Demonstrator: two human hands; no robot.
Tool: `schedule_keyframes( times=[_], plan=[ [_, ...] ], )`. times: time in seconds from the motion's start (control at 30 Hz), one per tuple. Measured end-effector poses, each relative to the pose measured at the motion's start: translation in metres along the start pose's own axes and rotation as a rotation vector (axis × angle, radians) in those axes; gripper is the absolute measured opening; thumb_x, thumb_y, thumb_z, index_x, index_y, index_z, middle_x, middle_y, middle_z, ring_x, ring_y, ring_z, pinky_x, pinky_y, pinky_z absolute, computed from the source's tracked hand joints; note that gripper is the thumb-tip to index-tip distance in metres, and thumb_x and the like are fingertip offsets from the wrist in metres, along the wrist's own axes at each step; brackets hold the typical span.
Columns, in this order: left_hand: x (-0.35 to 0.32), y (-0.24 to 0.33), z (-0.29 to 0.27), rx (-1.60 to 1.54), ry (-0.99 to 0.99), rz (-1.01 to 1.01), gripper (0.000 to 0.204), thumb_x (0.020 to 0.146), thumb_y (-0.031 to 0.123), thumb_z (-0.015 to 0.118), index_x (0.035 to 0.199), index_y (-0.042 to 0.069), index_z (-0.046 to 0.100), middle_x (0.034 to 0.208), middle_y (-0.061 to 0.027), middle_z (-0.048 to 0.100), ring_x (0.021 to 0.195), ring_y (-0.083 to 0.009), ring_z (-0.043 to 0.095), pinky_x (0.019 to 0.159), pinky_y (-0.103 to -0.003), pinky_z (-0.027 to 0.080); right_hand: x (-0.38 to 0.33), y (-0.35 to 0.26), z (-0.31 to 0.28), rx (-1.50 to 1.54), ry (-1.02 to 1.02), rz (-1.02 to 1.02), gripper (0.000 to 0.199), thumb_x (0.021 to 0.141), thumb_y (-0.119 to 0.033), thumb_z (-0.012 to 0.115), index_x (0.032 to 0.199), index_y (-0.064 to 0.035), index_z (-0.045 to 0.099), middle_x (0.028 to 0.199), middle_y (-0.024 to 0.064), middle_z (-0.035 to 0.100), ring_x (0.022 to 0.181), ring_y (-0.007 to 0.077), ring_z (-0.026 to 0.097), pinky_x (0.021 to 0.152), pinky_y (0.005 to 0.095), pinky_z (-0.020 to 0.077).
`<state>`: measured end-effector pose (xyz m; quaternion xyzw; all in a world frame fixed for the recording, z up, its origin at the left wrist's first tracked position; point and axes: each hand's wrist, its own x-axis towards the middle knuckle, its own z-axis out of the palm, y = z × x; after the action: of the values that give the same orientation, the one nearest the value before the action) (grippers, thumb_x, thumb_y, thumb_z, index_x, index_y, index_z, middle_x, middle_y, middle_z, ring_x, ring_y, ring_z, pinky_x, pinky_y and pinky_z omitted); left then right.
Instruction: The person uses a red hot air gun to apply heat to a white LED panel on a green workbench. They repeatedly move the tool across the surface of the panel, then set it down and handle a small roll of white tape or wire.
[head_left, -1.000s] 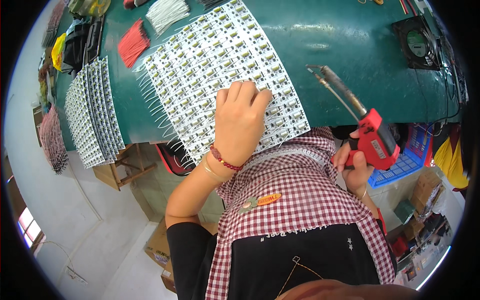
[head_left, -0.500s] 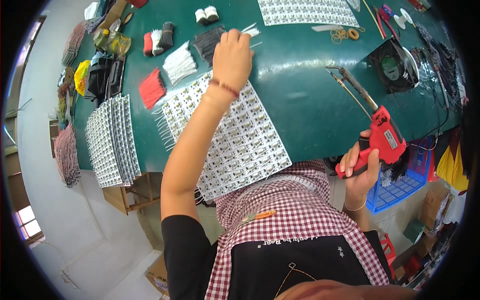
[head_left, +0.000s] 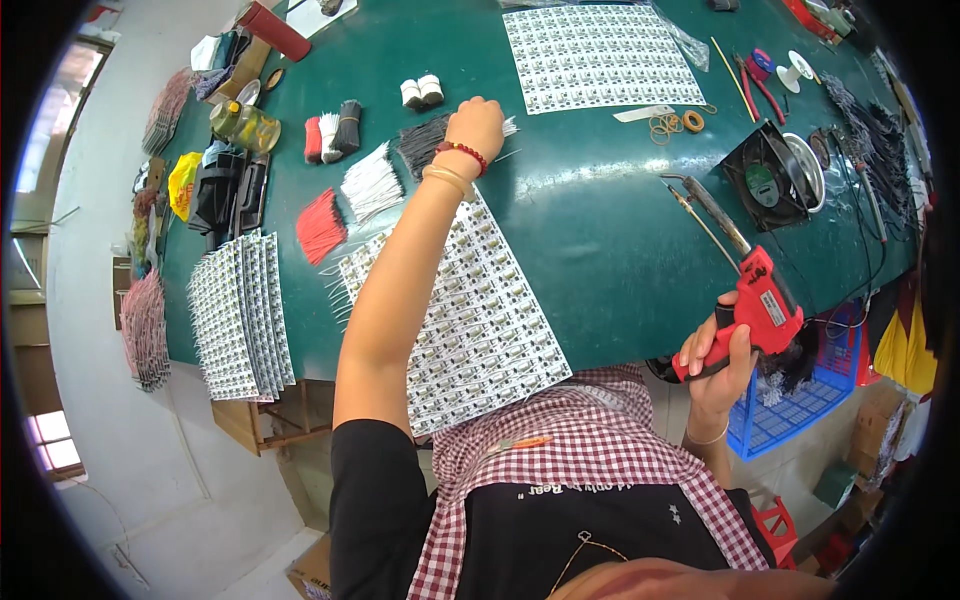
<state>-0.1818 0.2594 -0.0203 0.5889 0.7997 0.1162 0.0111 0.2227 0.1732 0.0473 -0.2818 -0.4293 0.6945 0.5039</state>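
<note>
My left hand (head_left: 475,126) reaches over a pile of black wires (head_left: 424,144), its fingers curled down into them. What those fingers pinch is hidden beneath the hand; pale wire ends (head_left: 510,127) poke out to its right. Under my left forearm lies a sheet of small circuit boards (head_left: 490,325), with white wires sticking out along its left edge. My right hand (head_left: 722,362) is wrapped round the handle of a red soldering gun (head_left: 768,305). The gun's metal tip and thin feed tube point up and left above the green table.
Red wires (head_left: 321,226) and white wires (head_left: 372,184) lie left of the black ones. Stacked board sheets (head_left: 240,320) rest at the left edge, another sheet (head_left: 605,58) at the back. A black fan (head_left: 765,177) and red-handled pliers (head_left: 768,92) are at right; a blue basket (head_left: 790,400) stands below.
The view has shifted, so the table things sit lower in the picture. My left hand stays at the black wires, and my right hand still grips the soldering gun.
</note>
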Motion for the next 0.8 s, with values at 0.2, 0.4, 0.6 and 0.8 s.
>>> schedule_keyframes(
  times=[0.2, 0.4, 0.6, 0.8],
  plan=[
    [-0.005, 0.005, 0.000, 0.060, 0.016, -0.013, 0.007, 0.078, 0.011, 0.061, 0.080, 0.005, 0.065, 0.091, -0.0158, 0.062, 0.091, -0.0351, 0.060, 0.079, -0.045, 0.048, 0.006, 0.001, 0.009, 0.006, -0.046, 0.014, 0.045, 0.097, -0.036, 0.048, 0.117, 0.0033, 0.041, 0.058, 0.0061, 0.050, 0.039, 0.0113, 0.045, 0.042, 0.0265, 0.0441],
    [-0.014, 0.004, 0.003, 0.067, 0.082, 0.135, 0.009, 0.079, 0.006, 0.060, 0.087, 0.006, 0.056, 0.087, -0.0130, 0.061, 0.089, -0.0334, 0.057, 0.075, -0.046, 0.045, 0.002, 0.000, 0.011, 0.000, -0.024, 0.004, 0.044, 0.097, -0.035, 0.048, 0.117, 0.0032, 0.042, 0.058, 0.0059, 0.050, 0.039, 0.0111, 0.045, 0.042, 0.0264, 0.0441],
    [-0.023, 0.006, -0.005, -0.033, 0.111, 0.149, 0.014, 0.080, 0.001, 0.059, 0.092, 0.006, 0.052, 0.089, -0.0122, 0.059, 0.089, -0.0322, 0.054, 0.078, -0.043, 0.042, -0.003, -0.001, 0.011, 0.029, -0.010, -0.009, 0.043, 0.097, -0.034, 0.048, 0.118, 0.0031, 0.042, 0.060, 0.0059, 0.050, 0.040, 0.0109, 0.045, 0.043, 0.0263, 0.0444],
    [-0.031, 0.006, -0.013, -0.077, 0.225, 0.213, 0.009, 0.082, 0.003, 0.058, 0.091, 0.004, 0.061, 0.092, -0.0139, 0.059, 0.089, -0.0321, 0.053, 0.078, -0.043, 0.042, -0.004, -0.001, 0.015, 0.035, -0.023, -0.012, 0.042, 0.097, -0.033, 0.049, 0.118, 0.0031, 0.041, 0.060, 0.0061, 0.051, 0.040, 0.0112, 0.046, 0.043, 0.0265, 0.0444]
  ],
)
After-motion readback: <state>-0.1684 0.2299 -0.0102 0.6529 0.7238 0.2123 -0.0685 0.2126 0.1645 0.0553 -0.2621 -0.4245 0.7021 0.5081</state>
